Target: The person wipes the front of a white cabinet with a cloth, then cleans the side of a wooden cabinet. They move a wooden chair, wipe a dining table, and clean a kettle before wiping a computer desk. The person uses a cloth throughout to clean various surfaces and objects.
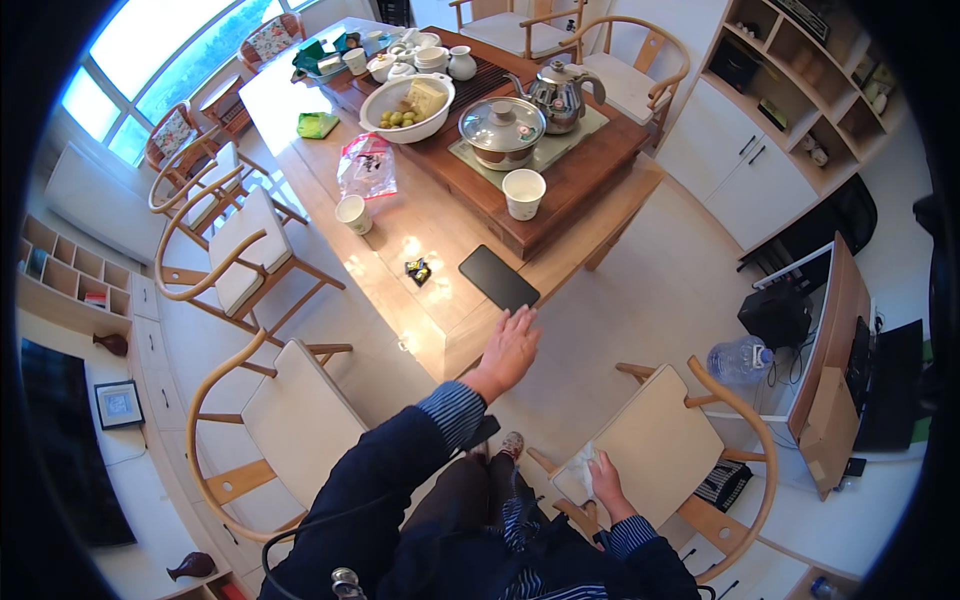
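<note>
My left hand (510, 352) reaches over the near corner of the wooden table (450, 330), its fingers stretched out and spread a little at the lower end of a black smartphone (499, 277). It holds nothing; whether the fingertips touch the phone I cannot tell. My right hand (606, 480) grips a crumpled white cloth or tissue (582, 472) above the front edge of a padded chair seat (645, 442). Left of the phone lies a small black and yellow wrapper (418, 271). Farther back stand a paper cup (353, 215) and a clear plastic bag with red print (367, 166).
On the wooden tea tray (525, 232) stand another paper cup (523, 194), a lidded glass pot (502, 133), a steel kettle (556, 97) and a white basin of green fruit (409, 133). A chair (300, 420) stands at left; a large water bottle (739, 360) is on the right.
</note>
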Demonstrator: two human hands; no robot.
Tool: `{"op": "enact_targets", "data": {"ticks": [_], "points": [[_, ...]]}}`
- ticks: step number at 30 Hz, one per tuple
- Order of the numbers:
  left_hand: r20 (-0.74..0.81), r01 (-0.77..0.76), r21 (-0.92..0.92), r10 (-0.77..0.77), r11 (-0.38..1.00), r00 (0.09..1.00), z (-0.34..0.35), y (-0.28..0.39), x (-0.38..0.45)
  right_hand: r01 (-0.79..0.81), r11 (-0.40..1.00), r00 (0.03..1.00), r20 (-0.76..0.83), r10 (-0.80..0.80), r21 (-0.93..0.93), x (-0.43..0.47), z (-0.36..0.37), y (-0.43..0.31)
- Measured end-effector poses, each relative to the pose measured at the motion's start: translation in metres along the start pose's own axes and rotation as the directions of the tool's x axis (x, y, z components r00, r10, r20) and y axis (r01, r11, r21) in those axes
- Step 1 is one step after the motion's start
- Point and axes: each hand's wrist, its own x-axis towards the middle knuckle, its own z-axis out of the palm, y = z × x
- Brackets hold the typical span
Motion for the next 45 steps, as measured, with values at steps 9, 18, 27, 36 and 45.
{"op": "enact_targets", "data": {"ticks": [9, 18, 27, 36, 45], "points": [[0.036, -0.087, 0.060, 0.085, 0.994, 0.996, 0.023, -0.066, 0.064, -0.025, 0.996, 0.991, -0.128, 0.037, 0.091, 0.015, -0.014, -0.022], [0.091, -0.120, 0.011, 0.119, 0.993, 0.989, -0.020, -0.118, 0.034, 0.021, 0.999, 0.984, -0.176, -0.015, 0.036, 0.084, -0.015, -0.073], [0.066, -0.130, 0.049, 0.127, 0.990, 0.990, -0.043, -0.188, 0.023, 0.240, 0.967, 0.965, -0.130, -0.229, 0.080, 0.155, -0.019, -0.200], [0.081, -0.031, 0.125, 0.021, 0.992, 0.997, -0.057, -0.221, 0.021, 0.610, 0.781, 0.781, -0.062, -0.621, -0.136, 0.200, -0.017, -0.350], [-0.233, 0.227, -0.036, -0.229, 0.973, 0.945, -0.072, -0.198, -0.021, 0.678, 0.541, 0.708, 0.240, -0.665, -0.498, 0.247, 0.062, -0.343]]}}
